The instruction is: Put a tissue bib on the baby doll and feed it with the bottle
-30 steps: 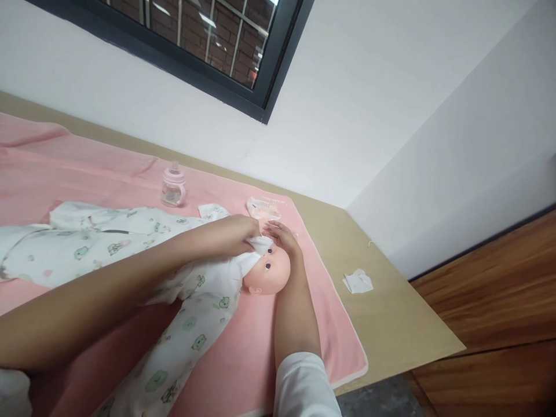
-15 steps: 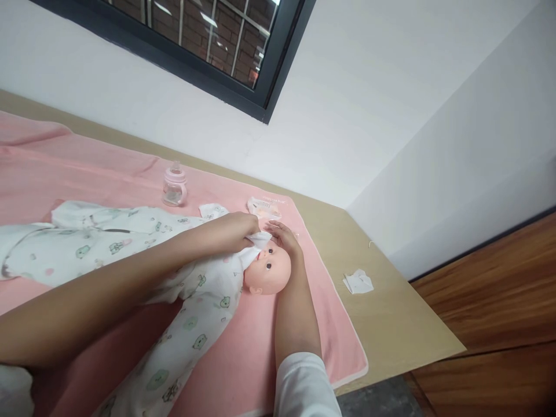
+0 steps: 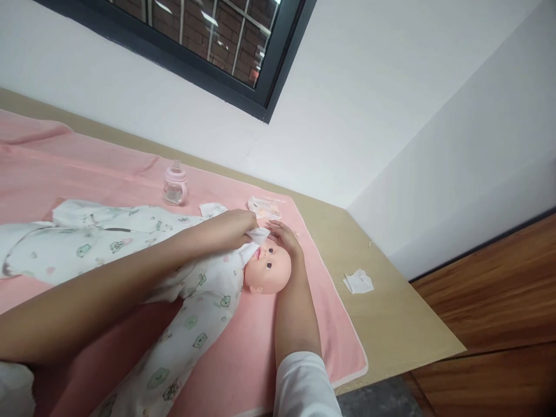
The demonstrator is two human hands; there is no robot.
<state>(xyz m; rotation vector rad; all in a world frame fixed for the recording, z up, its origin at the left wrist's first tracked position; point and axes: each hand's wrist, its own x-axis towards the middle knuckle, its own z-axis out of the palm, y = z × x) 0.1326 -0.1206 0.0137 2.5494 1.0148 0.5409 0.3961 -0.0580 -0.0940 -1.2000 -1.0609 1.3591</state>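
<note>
A baby doll (image 3: 271, 275) lies on its back on a pink blanket (image 3: 260, 347), dressed in a white printed outfit (image 3: 204, 295). Between the closed fingers of my left hand (image 3: 237, 229) is a white cloth (image 3: 258, 234), at the doll's mouth and chin. Part of the cloth is hidden behind the hand. My right hand (image 3: 284, 236) rests against the far side of the doll's head, its fingers stretched out and curved along it. The doll's pink lips and both eyes show.
A pink baby bottle (image 3: 175, 188) stands upright behind the doll. Near its head lies a clear plastic packet (image 3: 264, 207). A crumpled white tissue (image 3: 358, 282) is on the wooden tabletop (image 3: 391, 324). The wall and window frame (image 3: 260, 107) bound the back.
My left hand has shifted slightly left with the cloth, and more of the doll's lips shows. My right hand stays at the head.
</note>
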